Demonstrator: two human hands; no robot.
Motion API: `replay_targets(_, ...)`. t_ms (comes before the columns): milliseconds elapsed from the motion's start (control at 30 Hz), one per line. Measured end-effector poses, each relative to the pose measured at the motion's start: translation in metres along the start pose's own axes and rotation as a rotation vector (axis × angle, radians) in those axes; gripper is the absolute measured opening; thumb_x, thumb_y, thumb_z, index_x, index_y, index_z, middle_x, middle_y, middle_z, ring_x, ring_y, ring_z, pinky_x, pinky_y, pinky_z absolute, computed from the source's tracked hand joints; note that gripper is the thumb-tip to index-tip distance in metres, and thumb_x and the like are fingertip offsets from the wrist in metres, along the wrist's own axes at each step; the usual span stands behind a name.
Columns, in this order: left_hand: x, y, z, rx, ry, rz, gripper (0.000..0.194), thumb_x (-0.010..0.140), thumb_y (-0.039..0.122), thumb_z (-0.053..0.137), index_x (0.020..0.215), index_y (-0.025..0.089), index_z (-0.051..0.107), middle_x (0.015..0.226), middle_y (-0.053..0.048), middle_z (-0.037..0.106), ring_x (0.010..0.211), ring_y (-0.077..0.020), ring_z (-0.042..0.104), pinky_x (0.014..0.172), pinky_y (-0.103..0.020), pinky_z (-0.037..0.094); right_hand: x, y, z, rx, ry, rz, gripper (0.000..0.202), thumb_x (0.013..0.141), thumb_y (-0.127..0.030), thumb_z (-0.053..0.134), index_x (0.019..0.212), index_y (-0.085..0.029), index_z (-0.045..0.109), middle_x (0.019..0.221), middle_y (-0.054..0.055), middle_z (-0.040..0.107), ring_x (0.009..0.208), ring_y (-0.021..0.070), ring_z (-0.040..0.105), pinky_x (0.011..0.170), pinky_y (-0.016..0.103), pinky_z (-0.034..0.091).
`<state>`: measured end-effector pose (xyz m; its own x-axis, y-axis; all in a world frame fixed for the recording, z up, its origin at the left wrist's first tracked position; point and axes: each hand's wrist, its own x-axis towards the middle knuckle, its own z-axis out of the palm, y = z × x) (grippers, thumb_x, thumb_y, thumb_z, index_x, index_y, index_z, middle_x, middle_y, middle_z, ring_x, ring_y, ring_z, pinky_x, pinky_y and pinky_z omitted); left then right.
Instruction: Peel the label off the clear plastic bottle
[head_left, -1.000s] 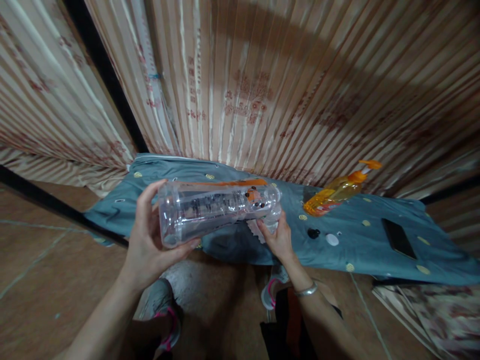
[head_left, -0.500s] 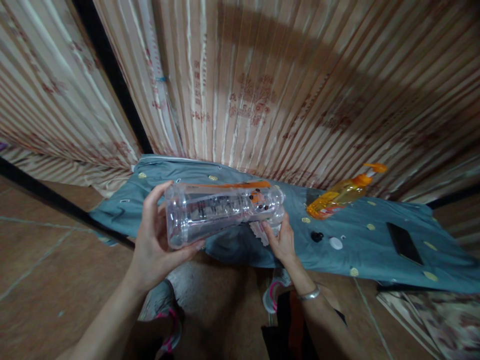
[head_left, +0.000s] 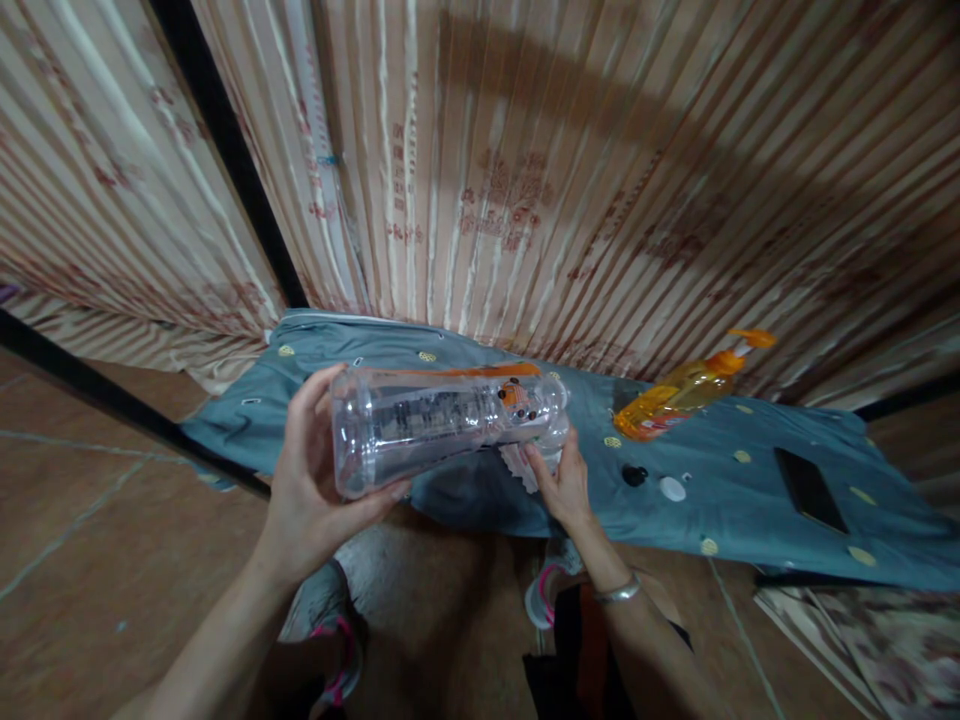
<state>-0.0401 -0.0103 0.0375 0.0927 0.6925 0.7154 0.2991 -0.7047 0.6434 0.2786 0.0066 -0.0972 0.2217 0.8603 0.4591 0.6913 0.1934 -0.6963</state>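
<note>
A clear plastic bottle [head_left: 442, 420] with dark print and an orange picture lies sideways in the air between my hands. My left hand [head_left: 304, 500] is wrapped round its wide base at the left. At the narrow right end, my right hand [head_left: 566, 485] grips the bottle, with a whitish, crumpled piece [head_left: 520, 468] beside its fingers. That piece may be a tissue or a wrapper; I cannot tell which. A silver bracelet sits on my right wrist.
On the blue patterned cloth [head_left: 480, 505] are an orange pump bottle [head_left: 671, 400], a small black item [head_left: 634, 474], a white round lid [head_left: 672, 488] and a black phone [head_left: 810, 490]. Behind hangs a striped curtain [head_left: 510, 150]. A black pole [head_left: 232, 150] stands at left.
</note>
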Motion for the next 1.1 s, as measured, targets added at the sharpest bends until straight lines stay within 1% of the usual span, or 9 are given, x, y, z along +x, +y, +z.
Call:
replay_targets(67,0.0001,0.0001,-0.0002,0.001,-0.017,0.006,0.1,0.072,0.039,0.092,0.157,0.031,0.04,0.131,-0.007,0.069,0.117,-0.0253,0.072,0.092,-0.036,0.065,-0.0004,0.0004,0.0004,0.002,-0.001,-0.001,0.077,0.095,-0.065,0.056,0.148,-0.011,0.046,0.128,0.022,0.071,0.118,0.035,0.071,0.1,0.052,0.058)
replay_targets(200,-0.0011,-0.0001,0.0005,-0.019,-0.028,0.003,0.101,0.074,0.039,0.091,0.158,0.033,0.037,0.131,-0.005,0.068,0.119,-0.0223,0.072,0.094,-0.033,0.064,-0.0016,0.0015,0.0016,0.004,0.01,-0.001,0.078,0.095,-0.066,0.056,0.15,-0.012,0.044,0.129,0.021,0.071,0.117,0.0347,0.071,0.099,0.052,0.058)
replay_targets(300,-0.001,-0.0003,0.0011,-0.029,-0.024,0.011,0.1,0.074,0.038,0.091,0.158,0.033,0.037,0.13,-0.004,0.068,0.118,-0.0198,0.072,0.093,-0.029,0.063,-0.0017,0.0028,0.0021,0.01,0.007,0.003,0.077,0.095,-0.065,0.056,0.15,-0.013,0.044,0.128,0.021,0.072,0.114,0.0343,0.072,0.097,0.051,0.059)
replay_targets(400,0.0001,-0.0005,0.0001,-0.019,-0.028,0.024,0.1,0.073,0.038,0.091,0.158,0.033,0.038,0.129,-0.004,0.068,0.117,-0.0192,0.072,0.093,-0.028,0.063,-0.0012,0.003,0.002,0.01,0.01,-0.006,0.076,0.095,-0.065,0.056,0.15,-0.013,0.045,0.128,0.021,0.072,0.115,0.0344,0.072,0.098,0.051,0.059)
replay_targets(633,0.0008,-0.0011,-0.0024,0.002,-0.037,0.025,0.101,0.074,0.04,0.091,0.159,0.032,0.037,0.128,-0.005,0.066,0.114,-0.0204,0.072,0.091,-0.031,0.065,-0.0008,0.0,0.0014,0.007,0.013,-0.013,0.073,0.096,-0.063,0.055,0.149,-0.013,0.047,0.128,0.02,0.072,0.118,0.0338,0.071,0.099,0.05,0.058)
replay_targets(833,0.0035,0.0005,-0.0014,0.007,-0.05,0.031,0.101,0.075,0.04,0.089,0.16,0.034,0.034,0.127,-0.006,0.066,0.112,-0.0217,0.073,0.087,-0.033,0.067,-0.0014,0.0012,0.0014,-0.008,0.02,-0.02,0.074,0.096,-0.064,0.055,0.149,-0.014,0.046,0.131,0.02,0.07,0.118,0.034,0.07,0.099,0.05,0.058)
replay_targets(967,0.0065,0.0016,-0.0018,0.02,-0.066,0.087,0.106,0.077,0.04,0.088,0.163,0.036,0.027,0.124,-0.006,0.064,0.109,-0.0231,0.075,0.083,-0.036,0.069,-0.0011,0.0014,0.0017,-0.013,0.017,-0.011,0.076,0.095,-0.065,0.055,0.15,-0.014,0.045,0.131,0.021,0.07,0.119,0.035,0.07,0.1,0.052,0.058)
replay_targets(1100,0.0083,0.0014,-0.0009,0.041,-0.066,0.14,0.105,0.078,0.042,0.087,0.163,0.039,0.025,0.131,-0.007,0.058,0.111,-0.0247,0.073,0.085,-0.042,0.069,-0.001,0.0016,0.0026,-0.014,0.013,0.004,0.078,0.094,-0.065,0.056,0.15,-0.011,0.044,0.131,0.022,0.07,0.121,0.0364,0.07,0.101,0.054,0.058)
